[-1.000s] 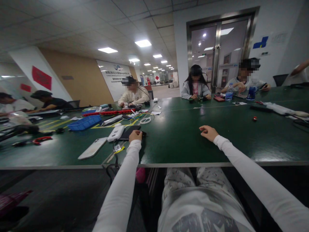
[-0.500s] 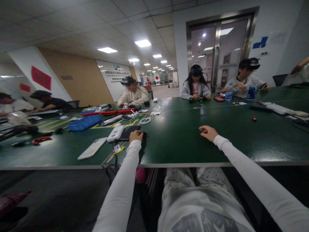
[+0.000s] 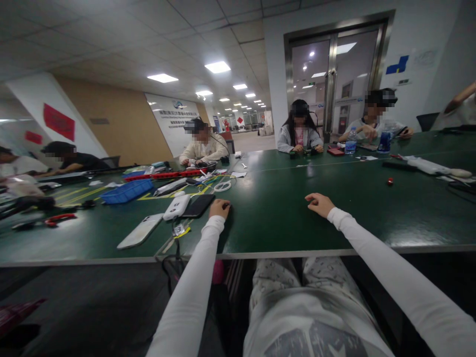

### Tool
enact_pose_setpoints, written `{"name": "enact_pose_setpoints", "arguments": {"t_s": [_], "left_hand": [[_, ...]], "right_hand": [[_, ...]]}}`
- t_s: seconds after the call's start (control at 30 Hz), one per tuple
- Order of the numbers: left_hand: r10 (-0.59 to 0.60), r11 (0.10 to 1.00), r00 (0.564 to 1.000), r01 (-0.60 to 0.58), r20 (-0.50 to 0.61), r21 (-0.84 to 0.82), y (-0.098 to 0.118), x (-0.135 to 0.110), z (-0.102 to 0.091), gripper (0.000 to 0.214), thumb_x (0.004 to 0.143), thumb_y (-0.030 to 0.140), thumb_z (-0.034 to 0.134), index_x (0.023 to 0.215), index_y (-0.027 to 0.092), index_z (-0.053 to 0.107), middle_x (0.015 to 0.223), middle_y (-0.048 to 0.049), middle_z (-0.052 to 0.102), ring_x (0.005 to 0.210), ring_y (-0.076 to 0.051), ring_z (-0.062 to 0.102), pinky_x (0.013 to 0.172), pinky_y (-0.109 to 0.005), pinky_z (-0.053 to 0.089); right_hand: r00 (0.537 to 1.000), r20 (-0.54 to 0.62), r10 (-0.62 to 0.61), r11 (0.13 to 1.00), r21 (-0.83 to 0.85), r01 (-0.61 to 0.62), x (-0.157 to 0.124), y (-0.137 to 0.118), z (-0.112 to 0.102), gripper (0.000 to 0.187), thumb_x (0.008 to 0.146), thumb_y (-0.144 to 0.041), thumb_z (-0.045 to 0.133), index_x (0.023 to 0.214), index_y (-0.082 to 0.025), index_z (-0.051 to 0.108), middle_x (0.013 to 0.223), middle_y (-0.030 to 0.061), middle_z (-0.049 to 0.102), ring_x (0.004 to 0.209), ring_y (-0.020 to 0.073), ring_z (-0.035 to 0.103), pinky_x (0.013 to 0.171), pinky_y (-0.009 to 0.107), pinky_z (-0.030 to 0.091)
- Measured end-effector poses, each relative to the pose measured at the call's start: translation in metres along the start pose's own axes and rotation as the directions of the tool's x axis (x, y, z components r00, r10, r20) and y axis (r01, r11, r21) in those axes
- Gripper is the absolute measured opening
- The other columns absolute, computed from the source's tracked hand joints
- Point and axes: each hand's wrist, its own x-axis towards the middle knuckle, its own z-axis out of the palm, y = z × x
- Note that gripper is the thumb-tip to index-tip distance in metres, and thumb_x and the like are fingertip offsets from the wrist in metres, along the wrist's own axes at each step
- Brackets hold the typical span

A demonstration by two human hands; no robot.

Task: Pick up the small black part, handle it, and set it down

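My left hand (image 3: 220, 208) is over the dark green table (image 3: 267, 225), just right of a flat black rectangular item (image 3: 199, 206). Its fingers are curled together, and a small dark patch shows at the fingertips; what they hold, if anything, I cannot make out. Farther right, my right hand (image 3: 320, 204) rests at the table with its fingers loosely bent and apart, nothing in them. A white device with a small dark display (image 3: 177, 207) lies beside the black item. Left of that is a white smartphone (image 3: 140, 231), back side up.
A blue plastic basket (image 3: 127, 191) stands at the left amid cables, including a white coil (image 3: 222, 186). Red-handled pliers (image 3: 60, 219) lie farther left. A small red object (image 3: 389, 181) and a water bottle (image 3: 350, 141) are on the right. Several people sit around the table.
My left hand has moved right, off the edge of the black item, and the dark thing beside it is now mostly hidden. The right hand stays put. The view has shifted slightly.
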Motion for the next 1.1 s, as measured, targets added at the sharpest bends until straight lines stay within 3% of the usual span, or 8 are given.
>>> {"name": "enact_pose_setpoints", "arguments": {"t_s": [0.17,0.33,0.57,0.73,1.1], "left_hand": [[0.16,0.983,0.987,-0.156,0.031,-0.093,0.038,-0.004,0.014,0.02,0.066,0.02,0.051,0.082,0.019,0.062,0.09,-0.0046,0.053,0.083,-0.017,0.051,0.08,-0.032,0.04],[0.325,0.921,0.944,-0.305,0.049,-0.243,0.094,-0.01,0.031,0.018,0.066,0.02,0.052,0.082,0.019,0.061,0.088,-0.0042,0.052,0.083,-0.016,0.05,0.079,-0.032,0.042],[0.434,0.838,0.9,-0.39,0.036,-0.381,0.16,-0.022,0.048,0.02,0.066,0.018,0.054,0.084,0.02,0.061,0.09,-0.0039,0.05,0.085,-0.015,0.049,0.08,-0.032,0.042],[0.428,0.826,0.903,-0.373,0.04,-0.424,0.175,-0.025,0.05,0.021,0.065,0.016,0.055,0.085,0.019,0.06,0.091,-0.0039,0.05,0.085,-0.015,0.05,0.08,-0.032,0.042],[0.314,0.809,0.949,-0.258,0.017,-0.529,0.175,-0.025,0.051,0.019,0.065,0.019,0.057,0.084,0.02,0.06,0.092,-0.0034,0.049,0.079,-0.012,0.052,0.077,-0.031,0.045]], "right_hand": [[1.0,0.004,0.003,1.0,0.008,-0.003,0.001,0.0,0.0,0.027,0.064,-0.014,0.056,0.092,-0.017,0.055,0.092,0.0039,0.055,0.063,0.0077,0.056,0.069,0.026,0.047],[1.0,0.004,-0.008,1.0,0.015,0.008,0.002,-0.003,-0.002,0.028,0.064,-0.013,0.056,0.092,-0.016,0.055,0.092,0.004,0.055,0.064,0.0077,0.056,0.069,0.026,0.047],[1.0,0.008,-0.023,0.999,0.032,0.023,0.005,-0.003,-0.003,0.029,0.064,-0.013,0.057,0.092,-0.017,0.055,0.093,0.004,0.054,0.064,0.0075,0.055,0.068,0.027,0.047],[1.0,-0.001,-0.031,0.999,0.031,0.031,0.006,-0.004,-0.002,0.029,0.063,-0.011,0.057,0.092,-0.016,0.055,0.092,0.0036,0.054,0.061,0.0063,0.055,0.069,0.026,0.047],[0.998,0.012,-0.055,0.996,0.064,0.054,0.004,-0.008,-0.003,0.032,0.063,-0.012,0.057,0.094,-0.017,0.054,0.094,0.0043,0.055,0.062,0.0067,0.055,0.068,0.025,0.047]]}}
